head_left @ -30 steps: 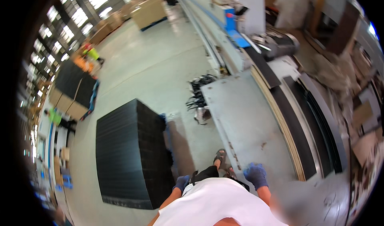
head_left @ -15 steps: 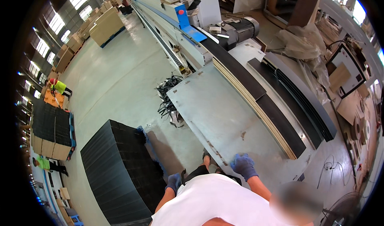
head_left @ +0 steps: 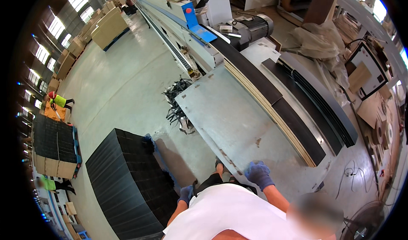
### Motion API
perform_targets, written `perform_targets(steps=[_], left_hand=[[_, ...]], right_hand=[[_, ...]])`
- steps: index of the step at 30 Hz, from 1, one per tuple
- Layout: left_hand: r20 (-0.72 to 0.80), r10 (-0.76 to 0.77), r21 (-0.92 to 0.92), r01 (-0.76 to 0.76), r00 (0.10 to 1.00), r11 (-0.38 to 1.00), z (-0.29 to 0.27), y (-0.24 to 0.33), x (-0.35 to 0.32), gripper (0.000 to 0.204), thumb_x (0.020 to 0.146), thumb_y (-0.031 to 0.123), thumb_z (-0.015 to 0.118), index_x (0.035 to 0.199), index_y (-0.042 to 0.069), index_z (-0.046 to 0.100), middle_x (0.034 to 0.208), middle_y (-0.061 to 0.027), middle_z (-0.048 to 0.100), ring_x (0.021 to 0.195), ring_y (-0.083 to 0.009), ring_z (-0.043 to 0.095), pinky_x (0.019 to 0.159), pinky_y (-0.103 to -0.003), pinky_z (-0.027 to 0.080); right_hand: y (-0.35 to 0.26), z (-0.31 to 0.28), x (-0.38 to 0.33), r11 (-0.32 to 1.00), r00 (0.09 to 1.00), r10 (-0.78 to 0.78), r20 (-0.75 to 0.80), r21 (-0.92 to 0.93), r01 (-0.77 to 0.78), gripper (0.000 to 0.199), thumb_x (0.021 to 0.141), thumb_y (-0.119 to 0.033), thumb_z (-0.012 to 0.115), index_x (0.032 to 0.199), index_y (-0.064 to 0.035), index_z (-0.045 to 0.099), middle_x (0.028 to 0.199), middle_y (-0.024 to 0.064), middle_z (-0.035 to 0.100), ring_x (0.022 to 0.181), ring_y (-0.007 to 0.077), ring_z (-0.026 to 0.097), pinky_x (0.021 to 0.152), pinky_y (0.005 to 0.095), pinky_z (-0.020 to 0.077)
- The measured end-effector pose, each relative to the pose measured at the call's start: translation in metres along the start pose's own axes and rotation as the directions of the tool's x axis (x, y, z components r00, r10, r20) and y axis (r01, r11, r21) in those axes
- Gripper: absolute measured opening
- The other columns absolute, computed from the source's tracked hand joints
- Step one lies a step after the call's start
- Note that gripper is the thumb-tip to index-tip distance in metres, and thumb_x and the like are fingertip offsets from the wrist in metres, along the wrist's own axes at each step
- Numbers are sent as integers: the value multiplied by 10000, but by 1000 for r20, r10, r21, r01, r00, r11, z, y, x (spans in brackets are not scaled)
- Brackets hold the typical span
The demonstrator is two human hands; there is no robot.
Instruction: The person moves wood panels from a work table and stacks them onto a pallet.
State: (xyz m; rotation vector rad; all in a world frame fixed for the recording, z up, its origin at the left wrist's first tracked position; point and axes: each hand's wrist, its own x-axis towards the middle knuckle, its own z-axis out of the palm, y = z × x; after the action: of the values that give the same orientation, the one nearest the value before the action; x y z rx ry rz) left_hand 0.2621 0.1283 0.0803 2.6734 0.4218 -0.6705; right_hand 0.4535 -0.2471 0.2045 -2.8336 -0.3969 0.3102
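Wide factory floor, grey metal feed table at centre. Right hand, blue-gloved, rests flat and open on its near edge at five o'clock; left hand, grip unclear, hangs beside the tall stack of black panels at seven o'clock. Best to lift panels squarely, both hands.

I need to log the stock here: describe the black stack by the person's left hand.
The black stack is a tall block of thin, dark, flat sheets piled evenly, its ribbed side showing the layered edges. It stands on the grey floor, left of the metal table. The gloved left hand hangs beside its near corner; contact cannot be told.
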Motion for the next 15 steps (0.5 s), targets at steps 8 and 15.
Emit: perform_targets(steps=[8, 15], left_hand=[[31, -28, -19, 29, 999, 999, 3, -3, -7, 275, 923, 263, 447, 920, 80, 653, 879, -185, 680, 843, -360, 669, 736, -452, 511], [30, 25, 63, -27, 999, 998, 4, -3, -2, 294, 927, 278, 440, 954, 82, 658, 910, -184, 685, 866, -362, 668, 749, -452, 516]], right_hand=[[-2, 0, 1, 1000, 999, -2, 33, 1, 2, 329, 754, -397, 648, 883, -95, 638, 806, 202, 632, 806, 372, 628, 640, 510, 506], [1, 3, 4, 998, 990, 46, 131, 24, -50, 370, 760, -431, 644, 931, -103, 651, 918, 203, 634, 906, 386, 603, 692, 527, 498]])
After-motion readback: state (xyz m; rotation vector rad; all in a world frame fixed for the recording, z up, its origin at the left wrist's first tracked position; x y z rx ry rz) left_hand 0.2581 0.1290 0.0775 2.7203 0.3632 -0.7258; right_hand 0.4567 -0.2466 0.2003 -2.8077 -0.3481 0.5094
